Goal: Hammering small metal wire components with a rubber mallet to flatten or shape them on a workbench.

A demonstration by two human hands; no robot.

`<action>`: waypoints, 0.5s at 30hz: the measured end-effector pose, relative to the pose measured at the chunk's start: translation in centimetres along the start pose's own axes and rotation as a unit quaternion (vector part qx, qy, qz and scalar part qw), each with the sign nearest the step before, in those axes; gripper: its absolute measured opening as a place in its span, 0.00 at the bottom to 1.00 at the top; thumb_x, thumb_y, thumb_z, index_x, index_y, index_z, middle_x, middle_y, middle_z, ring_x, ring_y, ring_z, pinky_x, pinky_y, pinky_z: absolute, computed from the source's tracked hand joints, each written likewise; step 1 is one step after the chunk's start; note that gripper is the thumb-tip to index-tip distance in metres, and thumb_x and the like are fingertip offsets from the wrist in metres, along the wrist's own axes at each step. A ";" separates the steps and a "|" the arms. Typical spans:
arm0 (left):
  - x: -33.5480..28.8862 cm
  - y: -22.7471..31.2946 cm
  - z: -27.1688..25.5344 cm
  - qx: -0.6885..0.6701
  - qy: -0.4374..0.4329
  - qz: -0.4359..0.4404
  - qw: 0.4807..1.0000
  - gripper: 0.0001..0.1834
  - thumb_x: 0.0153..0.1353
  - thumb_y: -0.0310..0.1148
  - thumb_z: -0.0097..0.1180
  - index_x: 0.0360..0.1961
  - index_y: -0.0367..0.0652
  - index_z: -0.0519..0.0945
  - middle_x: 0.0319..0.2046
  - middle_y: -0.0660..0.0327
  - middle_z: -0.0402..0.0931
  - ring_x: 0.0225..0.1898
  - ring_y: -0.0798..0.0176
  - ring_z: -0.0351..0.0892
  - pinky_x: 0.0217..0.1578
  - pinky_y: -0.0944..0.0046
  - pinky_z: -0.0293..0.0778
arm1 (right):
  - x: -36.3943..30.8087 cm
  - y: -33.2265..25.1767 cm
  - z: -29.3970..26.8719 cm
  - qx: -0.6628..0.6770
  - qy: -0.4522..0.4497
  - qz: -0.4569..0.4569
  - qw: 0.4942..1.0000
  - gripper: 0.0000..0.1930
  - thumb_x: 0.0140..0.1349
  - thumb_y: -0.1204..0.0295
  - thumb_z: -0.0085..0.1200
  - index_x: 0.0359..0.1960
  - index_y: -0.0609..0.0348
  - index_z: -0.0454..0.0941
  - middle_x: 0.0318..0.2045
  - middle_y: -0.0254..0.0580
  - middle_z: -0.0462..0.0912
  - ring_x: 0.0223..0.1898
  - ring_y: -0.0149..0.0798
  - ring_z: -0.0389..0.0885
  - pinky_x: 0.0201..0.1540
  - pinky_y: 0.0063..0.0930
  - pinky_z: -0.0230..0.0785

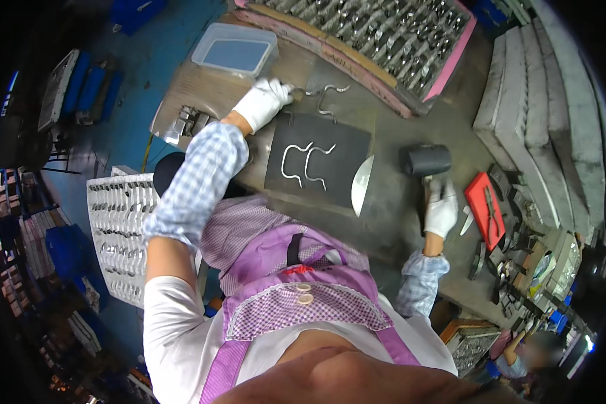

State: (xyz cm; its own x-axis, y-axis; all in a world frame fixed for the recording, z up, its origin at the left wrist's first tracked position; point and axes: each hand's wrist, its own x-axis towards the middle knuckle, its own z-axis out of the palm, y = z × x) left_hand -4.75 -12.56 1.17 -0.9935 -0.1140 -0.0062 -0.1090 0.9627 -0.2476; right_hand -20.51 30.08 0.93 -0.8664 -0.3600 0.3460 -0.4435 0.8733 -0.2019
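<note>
My left hand (262,104), in a white glove, reaches to the far side of the bench with its fingers curled in on a bent metal rod (310,91); the glove hides part of that rod. Just right of it lies another bent metal rod (322,104). Two similar curved rods, a left one (285,161) and a right one (308,167), rest side by side on a dark square plate (347,145). At the right, my gloved right hand (441,210) is closed around the handle of a mallet, whose black head (425,159) lies over the bench.
A clear plastic box (236,50) stands at the far left, near small metal blocks (192,121). Beyond sits a pink-edged tray (444,71) of metal parts. Pliers (489,209) lie on a red tray (478,232) at right. A white rack (121,236) stands left.
</note>
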 end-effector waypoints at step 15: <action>-2.6 -1.4 -3.5 -0.466 -0.010 -0.212 0.859 0.20 0.54 0.44 0.63 0.36 0.37 0.78 0.28 0.46 0.81 0.33 0.45 0.82 0.37 0.52 0.76 | 3.3 0.2 3.7 0.648 -0.494 0.370 0.447 0.12 0.67 0.58 0.55 0.37 0.54 0.76 0.16 0.20 0.63 0.12 0.21 0.60 0.15 0.20 0.52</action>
State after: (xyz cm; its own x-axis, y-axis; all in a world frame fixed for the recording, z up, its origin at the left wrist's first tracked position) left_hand -2.17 -12.80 4.96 -0.8580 -0.4978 -0.1262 -0.4505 0.6115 0.6505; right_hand -24.31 27.82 -1.39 -0.2816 -0.6580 -0.6983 0.8416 0.1801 -0.5091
